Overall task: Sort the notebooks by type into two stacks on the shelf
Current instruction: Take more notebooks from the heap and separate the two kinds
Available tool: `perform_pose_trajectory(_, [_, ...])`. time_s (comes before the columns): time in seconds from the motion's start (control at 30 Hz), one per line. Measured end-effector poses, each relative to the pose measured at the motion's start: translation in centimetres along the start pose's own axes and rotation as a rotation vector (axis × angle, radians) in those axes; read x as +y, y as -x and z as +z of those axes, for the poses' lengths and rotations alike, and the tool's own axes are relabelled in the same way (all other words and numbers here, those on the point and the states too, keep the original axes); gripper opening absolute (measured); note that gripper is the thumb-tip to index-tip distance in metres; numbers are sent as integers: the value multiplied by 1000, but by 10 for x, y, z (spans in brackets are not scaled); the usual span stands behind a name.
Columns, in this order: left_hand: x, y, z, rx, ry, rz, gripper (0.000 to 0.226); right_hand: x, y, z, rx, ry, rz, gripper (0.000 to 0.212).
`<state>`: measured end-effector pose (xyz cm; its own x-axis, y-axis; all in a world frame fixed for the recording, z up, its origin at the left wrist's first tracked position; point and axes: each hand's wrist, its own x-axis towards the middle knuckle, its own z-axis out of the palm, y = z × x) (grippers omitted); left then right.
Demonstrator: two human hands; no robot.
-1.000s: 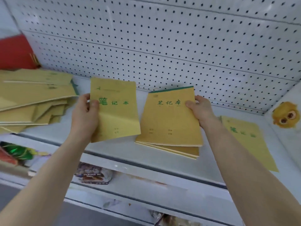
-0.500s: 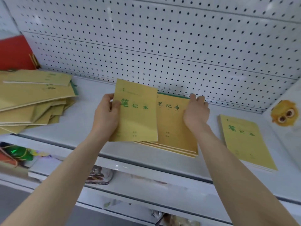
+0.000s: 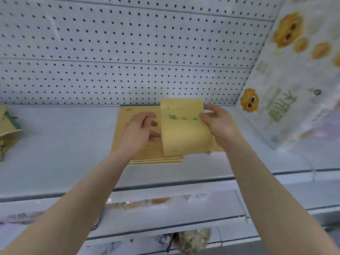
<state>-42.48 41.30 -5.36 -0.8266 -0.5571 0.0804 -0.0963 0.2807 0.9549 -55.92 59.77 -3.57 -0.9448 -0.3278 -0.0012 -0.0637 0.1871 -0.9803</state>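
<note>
Notebook [image 3: 184, 126], upright, long axis running away from us.
Our right hand [image 3: 219, 124] pinches its right edge; left hand [image 3: 141, 131] loose-fingered beside it, over the stack [image 3: 125, 129]; bare shelf [image 3: 64, 144] leftward.

yellow notebook [image 3: 184, 126] upright (green lettering) above flat shelf stack [image 3: 128, 144]

A stack of notebooks [image 3: 143, 157] is lying on the shelf [image 3: 64, 144], close against the pegboard wall [image 3: 128, 52] behind it. The left hand [image 3: 139, 133] is hovering over that stack, while the right hand [image 3: 219, 124], just to its right, is gripping a single notebook [image 3: 184, 129] raised above the stack's right part. A loose pile of notebooks [image 3: 7, 133] is sitting well apart at the shelf's far left, and a side panel [image 3: 294, 80] is standing at the right end.
</note>
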Motion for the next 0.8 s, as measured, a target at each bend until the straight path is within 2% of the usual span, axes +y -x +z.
perform_pose_trajectory(0.1, [4,-9,36,-61,-67,42,28,-1,-20,-59,103,64,31,31])
perform_pose_trajectory(0.2, [9,-13,73,-195,-187,44,29,0,-39,-102,129,78,102,35])
perform_pose_trajectory(0.33, [19,-13,113,-381,-554,58,36,25,-62,-114,92,403,126,37])
perform_pose_trajectory(0.43, [24,-8,128,-411,-640,49,33,45,-71,-108,39,744,31,40])
perform_pose_trajectory(0.5, [26,-6,133,-416,-652,45,40,48,-76,-106,35,885,-31,42])
perform_pose_trajectory(0.7, [26,1,138,-458,-719,61,66,57,-79,-100,-64,1202,-98,45])
perform_pose_trajectory(0.8, [23,4,141,-474,-788,76,83,59,-83,-98,-152,1213,-209,44])
